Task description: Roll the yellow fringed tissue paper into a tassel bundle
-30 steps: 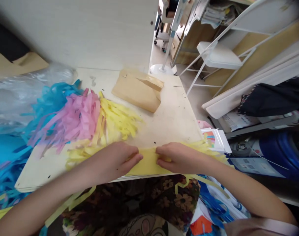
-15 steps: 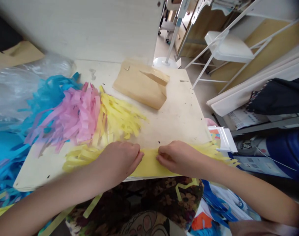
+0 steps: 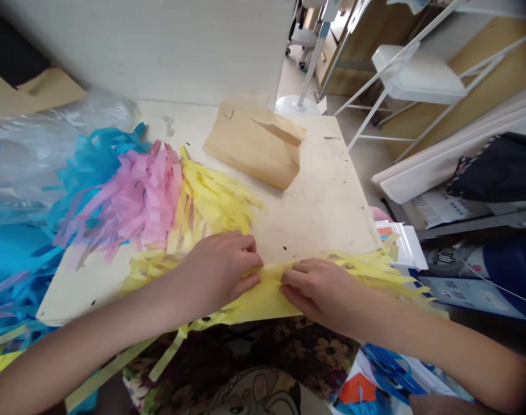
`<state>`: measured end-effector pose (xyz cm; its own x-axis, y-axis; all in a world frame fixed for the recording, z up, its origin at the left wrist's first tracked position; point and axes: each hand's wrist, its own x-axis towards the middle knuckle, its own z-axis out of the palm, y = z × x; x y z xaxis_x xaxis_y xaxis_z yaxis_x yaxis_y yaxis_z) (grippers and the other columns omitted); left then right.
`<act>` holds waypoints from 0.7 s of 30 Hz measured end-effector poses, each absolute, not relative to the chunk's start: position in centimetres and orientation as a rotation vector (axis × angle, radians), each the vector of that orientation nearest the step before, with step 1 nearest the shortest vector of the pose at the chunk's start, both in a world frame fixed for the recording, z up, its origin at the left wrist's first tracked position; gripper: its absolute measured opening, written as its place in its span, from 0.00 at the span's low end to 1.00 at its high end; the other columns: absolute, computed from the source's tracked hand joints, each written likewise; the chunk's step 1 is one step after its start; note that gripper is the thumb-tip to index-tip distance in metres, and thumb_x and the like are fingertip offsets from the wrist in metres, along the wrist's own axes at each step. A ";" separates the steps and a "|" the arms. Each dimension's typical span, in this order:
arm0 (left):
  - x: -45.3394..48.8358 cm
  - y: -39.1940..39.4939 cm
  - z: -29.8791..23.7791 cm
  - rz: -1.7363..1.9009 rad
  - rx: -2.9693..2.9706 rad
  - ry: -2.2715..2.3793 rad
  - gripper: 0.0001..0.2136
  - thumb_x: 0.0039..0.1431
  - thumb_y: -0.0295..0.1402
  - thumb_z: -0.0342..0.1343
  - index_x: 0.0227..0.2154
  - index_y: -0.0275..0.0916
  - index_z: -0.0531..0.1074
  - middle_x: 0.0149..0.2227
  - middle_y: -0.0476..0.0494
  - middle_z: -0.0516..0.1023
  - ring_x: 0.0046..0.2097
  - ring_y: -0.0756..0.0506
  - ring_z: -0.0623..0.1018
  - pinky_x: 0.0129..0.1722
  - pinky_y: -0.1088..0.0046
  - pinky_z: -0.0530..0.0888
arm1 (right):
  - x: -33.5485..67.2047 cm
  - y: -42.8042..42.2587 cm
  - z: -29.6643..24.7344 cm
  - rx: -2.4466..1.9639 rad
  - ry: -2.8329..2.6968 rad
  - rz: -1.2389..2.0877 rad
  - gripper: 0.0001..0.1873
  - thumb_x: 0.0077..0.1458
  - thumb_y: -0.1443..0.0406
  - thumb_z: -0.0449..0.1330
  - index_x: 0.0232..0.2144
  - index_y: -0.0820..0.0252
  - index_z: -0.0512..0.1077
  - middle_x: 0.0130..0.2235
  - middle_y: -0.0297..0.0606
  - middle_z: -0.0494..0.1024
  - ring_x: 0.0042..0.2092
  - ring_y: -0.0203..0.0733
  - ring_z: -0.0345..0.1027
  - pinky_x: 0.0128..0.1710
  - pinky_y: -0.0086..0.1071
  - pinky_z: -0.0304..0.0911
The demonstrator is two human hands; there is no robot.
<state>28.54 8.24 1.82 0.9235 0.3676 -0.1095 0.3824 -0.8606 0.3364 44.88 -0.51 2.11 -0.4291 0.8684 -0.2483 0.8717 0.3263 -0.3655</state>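
at the near edge of the pale wooden board [image 3: 323, 202], both hands press on a sheet of yellow tissue paper [image 3: 267, 297] that lies across the edge and droops slightly over it. the left hand [image 3: 217, 271] rests palm down on the sheet's left part, fingers curled and closed against the paper, fingertips pointing toward the right hand. the right hand [image 3: 317, 285] sits just beside it, fingers bent and pinching the paper at its upper fold; the two sets of fingertips are close but apart. the sheet's cut fringe spreads to the right, beyond the board's corner [image 3: 384, 271], and loose yellow strips hang down at the left toward the person's patterned lap [image 3: 263, 357].

further back on the board lie a heap of yellow fringe [image 3: 211, 199], a heap of pink fringe [image 3: 133, 199] touching it, and blue fringe [image 3: 94, 161] beyond that at the left edge. a brown paper envelope [image 3: 256, 144] lies flat near the far side, well apart from the hands. clear plastic wrap [image 3: 42, 150] is bunched at the far left.
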 end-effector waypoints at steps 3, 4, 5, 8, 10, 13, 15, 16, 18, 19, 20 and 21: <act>28.7 8.1 2.1 -0.053 2.632 0.563 0.08 0.51 0.34 0.45 0.25 0.39 0.67 0.28 0.49 0.68 0.31 0.50 0.66 0.29 0.74 0.61 | 44.9 -0.5 2.1 1.677 2.541 -0.714 0.11 0.53 0.67 0.44 0.22 0.62 0.62 0.22 0.34 0.67 0.23 0.31 0.56 0.23 0.27 0.46; 28.7 8.1 2.2 -0.065 2.583 0.586 0.08 0.51 0.34 0.45 0.24 0.38 0.66 0.27 0.49 0.68 0.30 0.50 0.66 0.29 0.75 0.60 | 44.9 -0.5 2.1 1.673 2.539 -0.715 0.11 0.53 0.67 0.44 0.22 0.62 0.62 0.22 0.34 0.68 0.23 0.31 0.56 0.23 0.27 0.46; 28.7 8.1 2.3 -0.084 2.528 0.617 0.07 0.50 0.34 0.46 0.24 0.38 0.66 0.26 0.50 0.68 0.29 0.51 0.66 0.28 0.75 0.60 | 44.9 -0.5 2.1 1.670 2.536 -0.715 0.11 0.53 0.67 0.44 0.22 0.62 0.62 0.22 0.35 0.68 0.23 0.31 0.57 0.24 0.27 0.46; 28.7 8.5 2.4 -0.166 2.397 0.734 0.08 0.48 0.36 0.47 0.22 0.38 0.64 0.23 0.52 0.67 0.27 0.52 0.65 0.25 0.77 0.59 | 44.9 -0.5 2.3 1.664 2.522 -0.717 0.11 0.53 0.67 0.45 0.22 0.62 0.62 0.23 0.35 0.68 0.23 0.31 0.57 0.24 0.27 0.47; 28.7 8.8 2.4 -0.220 2.363 0.799 0.08 0.47 0.37 0.47 0.21 0.38 0.63 0.21 0.52 0.67 0.25 0.52 0.65 0.23 0.77 0.57 | 44.9 -0.4 2.3 1.666 2.510 -0.726 0.11 0.53 0.67 0.45 0.22 0.62 0.62 0.23 0.35 0.68 0.23 0.31 0.57 0.24 0.26 0.47; 28.6 9.1 2.3 -0.284 2.324 0.841 0.07 0.47 0.37 0.47 0.22 0.38 0.64 0.20 0.53 0.67 0.24 0.52 0.65 0.22 0.77 0.56 | 44.9 -0.3 2.5 1.677 2.489 -0.760 0.11 0.52 0.67 0.45 0.22 0.62 0.62 0.23 0.35 0.68 0.24 0.31 0.59 0.24 0.26 0.47; 28.6 9.2 2.3 -0.306 2.323 0.864 0.07 0.48 0.36 0.46 0.23 0.38 0.65 0.21 0.52 0.67 0.24 0.52 0.65 0.22 0.77 0.57 | 44.9 -0.2 2.7 1.685 2.471 -0.789 0.11 0.52 0.67 0.45 0.23 0.63 0.63 0.23 0.35 0.68 0.24 0.31 0.59 0.23 0.26 0.47; 28.5 9.2 2.3 -0.314 2.344 0.881 0.07 0.48 0.36 0.46 0.24 0.38 0.65 0.21 0.52 0.68 0.24 0.52 0.66 0.22 0.77 0.57 | 44.9 -0.2 2.7 1.684 2.462 -0.801 0.10 0.52 0.67 0.45 0.23 0.63 0.63 0.23 0.35 0.69 0.24 0.31 0.59 0.23 0.25 0.47; 28.4 9.0 2.4 -0.326 2.432 0.918 0.08 0.49 0.36 0.45 0.24 0.38 0.65 0.22 0.51 0.68 0.25 0.51 0.66 0.23 0.76 0.57 | 44.9 0.0 2.9 1.685 2.434 -0.818 0.11 0.52 0.67 0.45 0.23 0.63 0.63 0.23 0.35 0.69 0.25 0.31 0.60 0.23 0.25 0.46; 28.3 8.8 2.5 -0.323 2.495 0.926 0.08 0.49 0.36 0.45 0.24 0.38 0.65 0.23 0.51 0.69 0.26 0.51 0.66 0.23 0.76 0.57 | 44.9 0.1 2.9 1.691 2.420 -0.818 0.11 0.52 0.67 0.45 0.23 0.63 0.63 0.23 0.36 0.70 0.25 0.31 0.60 0.23 0.25 0.47; 28.2 8.7 2.6 -0.306 2.570 0.929 0.07 0.50 0.35 0.45 0.24 0.38 0.65 0.23 0.50 0.69 0.26 0.50 0.67 0.23 0.76 0.57 | 44.9 0.1 2.9 1.698 2.407 -0.813 0.11 0.52 0.67 0.45 0.22 0.63 0.63 0.23 0.36 0.70 0.25 0.31 0.60 0.23 0.25 0.46; 28.1 8.5 2.7 -0.273 2.654 0.931 0.07 0.50 0.34 0.45 0.25 0.38 0.65 0.24 0.49 0.69 0.27 0.50 0.67 0.24 0.75 0.58 | 45.0 0.2 2.8 1.701 2.398 -0.807 0.12 0.52 0.66 0.44 0.22 0.62 0.63 0.23 0.36 0.70 0.24 0.31 0.60 0.22 0.25 0.46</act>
